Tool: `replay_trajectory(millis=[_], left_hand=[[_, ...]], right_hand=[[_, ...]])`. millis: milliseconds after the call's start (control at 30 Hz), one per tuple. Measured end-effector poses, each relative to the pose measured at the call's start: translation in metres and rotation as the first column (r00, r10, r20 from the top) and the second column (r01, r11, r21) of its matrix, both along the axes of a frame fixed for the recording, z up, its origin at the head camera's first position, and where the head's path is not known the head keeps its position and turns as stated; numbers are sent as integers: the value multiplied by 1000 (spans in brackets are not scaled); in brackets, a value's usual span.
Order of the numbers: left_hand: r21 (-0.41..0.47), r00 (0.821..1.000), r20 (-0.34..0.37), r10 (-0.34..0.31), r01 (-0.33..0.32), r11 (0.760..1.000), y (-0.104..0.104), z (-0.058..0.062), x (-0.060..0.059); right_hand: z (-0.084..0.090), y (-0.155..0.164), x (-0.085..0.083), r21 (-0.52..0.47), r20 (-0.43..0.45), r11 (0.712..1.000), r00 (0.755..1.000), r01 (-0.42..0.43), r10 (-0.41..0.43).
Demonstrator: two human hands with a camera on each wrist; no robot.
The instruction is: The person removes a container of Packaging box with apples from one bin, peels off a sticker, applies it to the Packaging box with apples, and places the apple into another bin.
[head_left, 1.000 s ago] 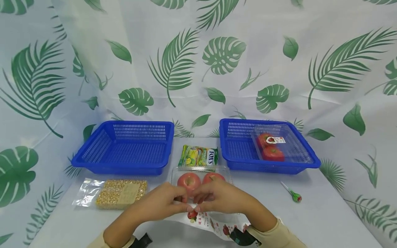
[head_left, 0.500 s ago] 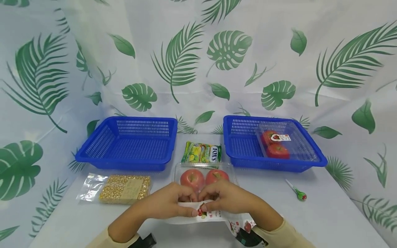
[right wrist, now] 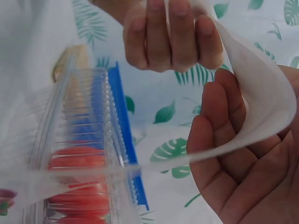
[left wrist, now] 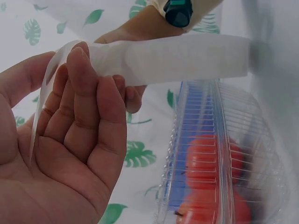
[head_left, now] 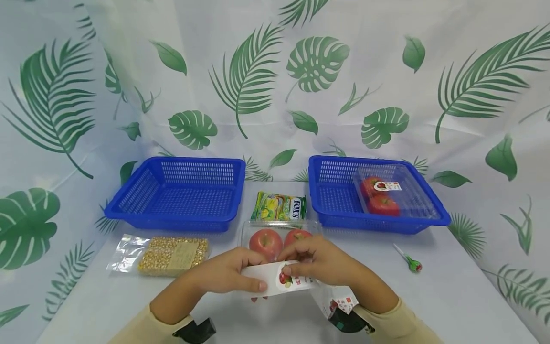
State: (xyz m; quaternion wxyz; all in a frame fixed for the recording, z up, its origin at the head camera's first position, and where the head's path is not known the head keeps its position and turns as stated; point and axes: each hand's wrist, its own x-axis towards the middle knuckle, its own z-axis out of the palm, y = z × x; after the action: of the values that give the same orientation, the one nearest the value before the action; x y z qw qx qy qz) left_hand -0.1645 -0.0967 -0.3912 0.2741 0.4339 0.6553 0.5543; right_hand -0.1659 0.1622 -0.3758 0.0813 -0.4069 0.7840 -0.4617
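A white strip of stickers (head_left: pixel 272 283), printed with red apples, is stretched between both hands. My left hand (head_left: pixel 229 272) pinches its left end, thumb on top. My right hand (head_left: pixel 324 262) pinches it beside an apple sticker, and the rest of the strip hangs down by the right wrist. In the left wrist view the strip's plain back (left wrist: pixel 187 58) shows, passing between the left thumb and fingers. The right wrist view shows the strip curving over the right palm (right wrist: pixel 261 182). Just beyond the hands stands a clear plastic box (head_left: pixel 281 224) with two red apples (head_left: pixel 265 243), partly hidden by the fingers.
A blue basket (head_left: pixel 172 223) stands back left. Another blue basket (head_left: pixel 365 222) at back right holds a clear labelled box of apples (head_left: pixel 382 204). Between them lies a FOX'S candy bag (head_left: pixel 279 206). A corn kernel bag (head_left: pixel 172 255) lies left, a lollipop (head_left: pixel 413 264) right.
The strip, earlier sagging and bent under the fingertips, is now raised and turned flatter to the head view. The left thumb has slid onto its left end; the right hand has shifted slightly rightward.
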Motion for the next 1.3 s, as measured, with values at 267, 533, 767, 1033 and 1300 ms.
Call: replay_trajectory(millis=[267,533,767,1033,1300], left_hand=[[-29,997,-31,71,-72,997,4,1,3],[15,985,0,173,-173,985,4,3,4],[74,984,87,158,-164,984,2,3,4],[129,983,144,111,-130,983,3,3,3],[163,989,84,122,-135,977,6,1,4]], right_hand=[[-1,-3,2,-76,-30,996,998,-52,50],[4,-7,9,-48,-238,993,964,111,-119],[9,-11,20,-34,-327,999,944,24,-34],[9,-14,22,2,-295,1000,955,-16,15],[8,-18,24,-10,-196,1000,981,-12,10]])
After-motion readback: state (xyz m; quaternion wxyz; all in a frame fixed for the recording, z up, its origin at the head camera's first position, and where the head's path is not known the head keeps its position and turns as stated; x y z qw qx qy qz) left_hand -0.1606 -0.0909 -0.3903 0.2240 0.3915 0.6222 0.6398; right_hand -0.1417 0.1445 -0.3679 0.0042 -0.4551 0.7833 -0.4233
